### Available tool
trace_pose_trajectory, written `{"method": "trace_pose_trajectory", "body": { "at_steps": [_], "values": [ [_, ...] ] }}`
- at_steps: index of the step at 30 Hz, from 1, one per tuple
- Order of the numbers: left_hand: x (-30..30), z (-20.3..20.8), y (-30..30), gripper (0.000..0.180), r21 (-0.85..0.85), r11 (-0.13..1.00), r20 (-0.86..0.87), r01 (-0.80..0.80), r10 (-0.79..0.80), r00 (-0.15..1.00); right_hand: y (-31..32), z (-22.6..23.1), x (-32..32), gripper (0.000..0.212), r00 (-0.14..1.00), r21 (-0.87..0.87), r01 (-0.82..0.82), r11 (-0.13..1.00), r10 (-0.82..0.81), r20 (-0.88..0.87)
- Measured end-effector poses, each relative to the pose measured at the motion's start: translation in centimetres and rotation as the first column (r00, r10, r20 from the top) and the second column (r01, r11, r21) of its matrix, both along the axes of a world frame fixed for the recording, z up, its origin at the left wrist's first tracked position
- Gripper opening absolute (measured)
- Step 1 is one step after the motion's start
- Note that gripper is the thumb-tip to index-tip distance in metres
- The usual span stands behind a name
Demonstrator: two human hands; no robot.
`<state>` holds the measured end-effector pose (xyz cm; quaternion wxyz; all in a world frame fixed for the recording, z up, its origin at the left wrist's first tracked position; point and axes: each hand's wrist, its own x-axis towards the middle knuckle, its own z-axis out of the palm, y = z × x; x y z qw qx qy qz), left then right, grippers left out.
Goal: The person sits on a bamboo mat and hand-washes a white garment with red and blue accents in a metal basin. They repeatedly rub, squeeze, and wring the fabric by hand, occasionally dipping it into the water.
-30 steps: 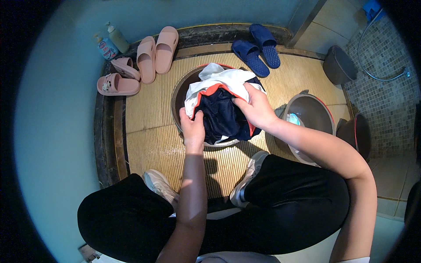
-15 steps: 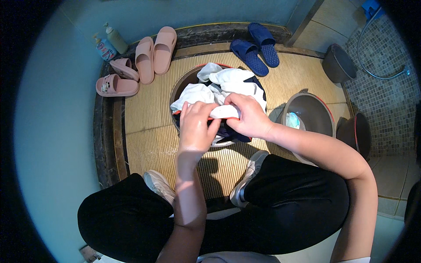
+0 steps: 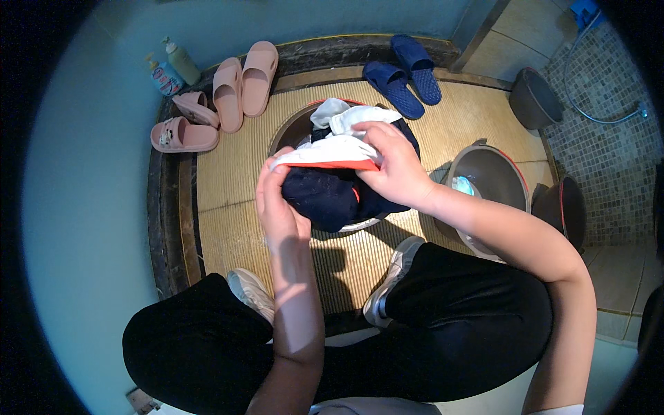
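Note:
A white, red and navy garment point(image 3: 330, 151) is stretched between my hands above a brown basin point(image 3: 282, 133). My left hand point(image 3: 280, 207) grips its left end, fingers behind the cloth. The right end is pinched by my right hand point(image 3: 400, 164), thumb under the red band. Navy cloth point(image 3: 317, 197) hangs below the band and covers the basin's near side. More white cloth point(image 3: 360, 119) is heaped at the basin's far side. What lies deeper in the basin is hidden.
Right of the basin stands a grey bucket point(image 3: 508, 169) with something pale blue in it, and two dark buckets point(image 3: 536, 97) beyond. Pink slippers point(image 3: 228, 93), blue slippers point(image 3: 394, 90) and pump bottles point(image 3: 181, 63) line the far wall. A shower hose point(image 3: 567, 76) hangs at right.
My hands have moved apart, the left one outward and turned. The white cloth with the red band is now spread between them, and more navy cloth shows below it.

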<state>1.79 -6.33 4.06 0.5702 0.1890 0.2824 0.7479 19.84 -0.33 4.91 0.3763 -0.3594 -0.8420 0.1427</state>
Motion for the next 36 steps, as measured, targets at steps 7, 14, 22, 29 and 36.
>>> {"method": "trace_pose_trajectory", "body": {
  "at_steps": [7, 14, 22, 29, 36],
  "values": [
    [-0.8, -1.8, 0.5, 0.031, 0.096, 0.962, 0.37, 0.257, -0.275, 0.887, -3.0, 4.1, -3.5, 0.036, 0.965, -0.217, -0.066, 0.974, 0.007, -0.262],
    [0.9, -1.0, 0.2, 0.039, 0.105, 0.896, 0.405, 0.432, -0.436, 0.804, -5.5, 3.0, -4.0, 0.018, 0.826, 0.118, -0.558, 0.822, 0.536, 0.175],
    [3.8, -1.1, -0.3, 0.033, -0.321, 0.911, 0.421, 0.258, -0.107, 0.901, -2.9, 0.7, -3.6, 0.019, 0.924, 0.277, -0.308, 0.91, 0.217, 0.315],
    [4.9, -1.4, -0.5, 0.02, -0.438, 0.885, 0.327, 0.159, -0.008, 0.945, -2.8, 1.2, -2.5, 0.026, 0.942, 0.166, -0.161, 0.973, 0.101, 0.319],
    [2.7, -2.3, 0.0, 0.046, -0.064, 0.962, 0.422, 0.265, -0.215, 0.881, -4.7, 1.3, -3.1, 0.015, 0.851, 0.181, -0.509, 0.841, 0.461, 0.25]
  ]
}}
